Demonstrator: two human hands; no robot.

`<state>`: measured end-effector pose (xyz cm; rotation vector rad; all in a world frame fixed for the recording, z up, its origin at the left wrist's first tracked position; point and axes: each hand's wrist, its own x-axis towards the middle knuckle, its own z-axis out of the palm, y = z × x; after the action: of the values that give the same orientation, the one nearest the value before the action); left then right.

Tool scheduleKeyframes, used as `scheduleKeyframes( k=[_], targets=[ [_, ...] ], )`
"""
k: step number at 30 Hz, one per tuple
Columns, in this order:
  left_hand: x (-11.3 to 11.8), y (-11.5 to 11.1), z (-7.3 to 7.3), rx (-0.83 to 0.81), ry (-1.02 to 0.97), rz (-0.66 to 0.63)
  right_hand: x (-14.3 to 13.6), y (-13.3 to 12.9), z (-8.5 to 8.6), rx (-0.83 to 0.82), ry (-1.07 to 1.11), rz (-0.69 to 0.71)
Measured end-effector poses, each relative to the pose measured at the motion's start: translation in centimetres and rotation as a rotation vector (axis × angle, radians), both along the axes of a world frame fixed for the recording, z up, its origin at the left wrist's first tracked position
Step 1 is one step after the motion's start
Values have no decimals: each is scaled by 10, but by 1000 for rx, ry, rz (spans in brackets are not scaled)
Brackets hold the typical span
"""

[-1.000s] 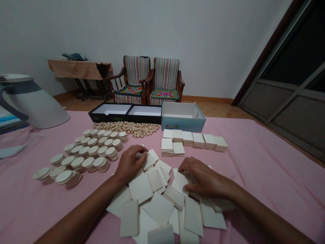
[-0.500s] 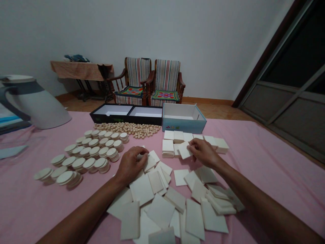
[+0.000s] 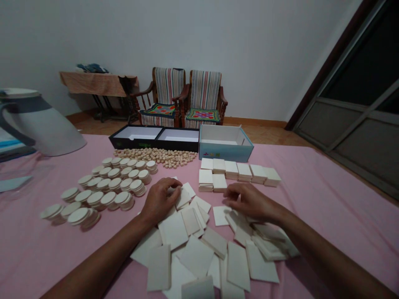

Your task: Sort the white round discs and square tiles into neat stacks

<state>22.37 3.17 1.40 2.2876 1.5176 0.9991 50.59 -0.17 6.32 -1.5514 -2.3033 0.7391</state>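
My left hand (image 3: 162, 199) rests on the upper left of a loose pile of white square tiles (image 3: 196, 253), its thumb and fingers curled around the edge of a tile there. My right hand (image 3: 249, 201) hovers above the pile's upper right, near a flat tile (image 3: 220, 216), fingers bent and apart with nothing seen between them. Beyond it, square tiles stand in neat stacks in two rows (image 3: 231, 169), the nearer row holding two stacks. To the left, round white discs (image 3: 114, 183) stand in several rows of stacks.
Small wooden pieces (image 3: 156, 155) lie before a black two-part tray (image 3: 134, 143). A light blue box (image 3: 226, 143) adjoins it. A large jug (image 3: 46, 124) stands at the left on the pink cloth (image 3: 327, 187). Two chairs are behind.
My right hand has let go of a square tile at the nearer stacks and come back down over the pile. My left hand has hardly moved.
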Motion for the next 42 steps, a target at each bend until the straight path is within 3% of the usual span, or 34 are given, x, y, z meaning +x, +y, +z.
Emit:
scheduleKeyframes(
  k=[3, 7, 14, 20, 24, 29, 34, 37, 42],
  targets=[
    [0, 0, 0, -3, -5, -4, -11, -21, -1, 17, -182, 121],
    [0, -1, 1, -4, 1, -2, -22, -33, -10, 95, -390, 132],
    [-1, -1, 1, -13, -9, 1, -24, -31, -24, 176, -315, 78],
    [0, -1, 0, -17, -16, -6, -19, -5, -8, 260, -176, -130],
    [0, -1, 0, -14, -33, -6, -23, 22, 1, 266, -269, -258],
    [-1, -2, 0, -13, -11, -5, -33, 41, -1, 295, -342, -375],
    [-1, -1, 0, -12, -2, -6, -20, 33, 1, 330, -282, -304],
    [0, 0, -1, -14, 1, -10, -7, 14, 5, 233, -255, -203],
    [0, -1, 0, -21, 3, -4, -7, -24, 3, 109, -445, -53]
  ],
)
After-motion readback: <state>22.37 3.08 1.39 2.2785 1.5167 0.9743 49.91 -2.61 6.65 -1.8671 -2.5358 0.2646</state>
